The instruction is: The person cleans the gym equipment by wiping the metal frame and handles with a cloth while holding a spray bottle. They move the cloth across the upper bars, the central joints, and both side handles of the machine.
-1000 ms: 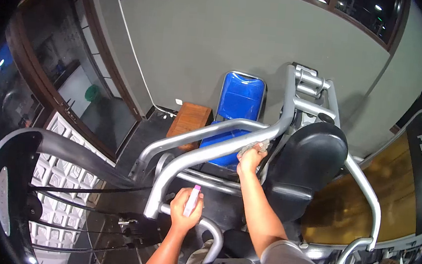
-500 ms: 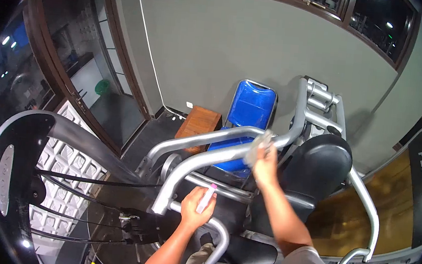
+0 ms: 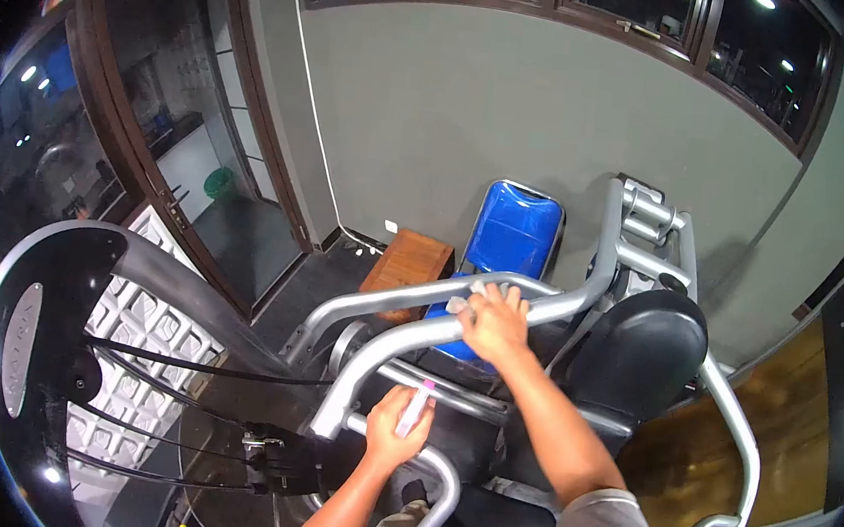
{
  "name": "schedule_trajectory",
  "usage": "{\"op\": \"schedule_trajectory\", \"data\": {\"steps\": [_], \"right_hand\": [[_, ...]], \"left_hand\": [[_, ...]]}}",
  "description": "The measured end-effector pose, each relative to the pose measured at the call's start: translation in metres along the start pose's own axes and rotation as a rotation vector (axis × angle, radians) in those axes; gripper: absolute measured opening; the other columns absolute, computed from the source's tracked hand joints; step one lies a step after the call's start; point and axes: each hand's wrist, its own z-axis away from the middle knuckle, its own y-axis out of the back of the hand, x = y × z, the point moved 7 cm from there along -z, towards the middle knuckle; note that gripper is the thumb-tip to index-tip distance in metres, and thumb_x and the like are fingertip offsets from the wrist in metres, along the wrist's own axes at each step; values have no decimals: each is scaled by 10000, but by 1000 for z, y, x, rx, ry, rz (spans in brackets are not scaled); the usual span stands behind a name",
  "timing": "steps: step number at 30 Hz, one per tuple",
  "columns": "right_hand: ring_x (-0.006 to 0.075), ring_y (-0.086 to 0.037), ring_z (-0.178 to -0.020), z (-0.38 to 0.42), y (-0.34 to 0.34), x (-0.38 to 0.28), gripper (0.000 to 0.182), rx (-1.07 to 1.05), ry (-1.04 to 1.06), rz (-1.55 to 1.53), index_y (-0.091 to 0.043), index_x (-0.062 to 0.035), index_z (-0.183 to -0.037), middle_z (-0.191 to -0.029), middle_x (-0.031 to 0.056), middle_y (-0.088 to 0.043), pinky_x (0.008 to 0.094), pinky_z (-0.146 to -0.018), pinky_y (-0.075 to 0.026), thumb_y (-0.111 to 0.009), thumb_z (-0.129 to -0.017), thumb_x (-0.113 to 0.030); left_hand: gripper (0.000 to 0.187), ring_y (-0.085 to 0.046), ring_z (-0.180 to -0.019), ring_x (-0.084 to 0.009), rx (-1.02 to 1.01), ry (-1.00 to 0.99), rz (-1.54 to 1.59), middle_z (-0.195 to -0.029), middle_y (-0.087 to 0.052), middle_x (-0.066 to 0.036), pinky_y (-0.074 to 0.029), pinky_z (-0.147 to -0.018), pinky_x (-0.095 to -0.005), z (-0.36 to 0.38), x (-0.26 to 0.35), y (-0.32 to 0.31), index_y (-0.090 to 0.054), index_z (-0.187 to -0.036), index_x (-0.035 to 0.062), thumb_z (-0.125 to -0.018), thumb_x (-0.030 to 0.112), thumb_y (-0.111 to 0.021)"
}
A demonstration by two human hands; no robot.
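My right hand [image 3: 495, 322] is closed around a crumpled greyish-white cloth [image 3: 461, 304], which it presses on a curved silver tube [image 3: 385, 343] of an exercise machine. Part of the cloth is hidden by my fingers. Lower and to the left, my left hand [image 3: 395, 427] grips a small pale bottle [image 3: 415, 410] with a pink top, held upright and slightly tilted. That hand is just below the silver tube, near a lower bent handle [image 3: 443, 481].
A black padded backrest [image 3: 643, 353] stands right of my right arm. Behind the tubes are a blue folding chair [image 3: 515, 230] and a wooden box [image 3: 407, 267] by the wall. Black cables [image 3: 202, 365] run from the machine's tower [image 3: 23, 349] at left.
My right hand has slid left along the silver tube with the cloth. The left hand keeps the bottle in nearly the same place, while the whole view has shifted slightly.
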Motion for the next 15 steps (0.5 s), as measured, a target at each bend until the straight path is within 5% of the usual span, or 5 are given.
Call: {"op": "schedule_trajectory", "data": {"steps": [3, 6, 12, 15], "right_hand": [[388, -499, -1193, -16, 27, 73, 341, -173, -127, 223, -785, -179, -1057, -1252, 94, -650, 556, -948, -427, -609, -884, -414], [421, -491, -1225, -25, 53, 163, 435, -105, -303, 211, -771, -122, -1141, -1356, 103, -609, 599, -1010, -414, -596, -910, -446], [412, -533, -1227, -43, 7, 101, 452, -361, -162, 230, -763, -89, -1144, -1281, 131, -680, 525, -1018, -441, -559, -910, -418], [433, -555, -1211, -40, -50, 45, 407, -415, 38, 61, -795, -83, -1002, -1211, 154, -705, 531, -997, -443, -564, -916, -407]], "left_hand": [[130, -707, -761, -319, 19, -29, -9, -859, -691, -124, -556, -695, -377, 1, 0, 1, -716, -923, 50, -818, 113, -762], [132, -705, -765, -325, 29, -52, -30, -858, -691, -124, -558, -698, -382, 1, -1, 1, -717, -920, 52, -811, 114, -760], [138, -702, -765, -332, 14, -34, -51, -847, -686, -129, -557, -696, -389, -1, 1, -1, -714, -914, 50, -802, 116, -759], [131, -703, -762, -326, 1, -11, -58, -846, -685, -133, -555, -693, -386, 0, 2, -1, -711, -913, 47, -810, 111, -760]]}}
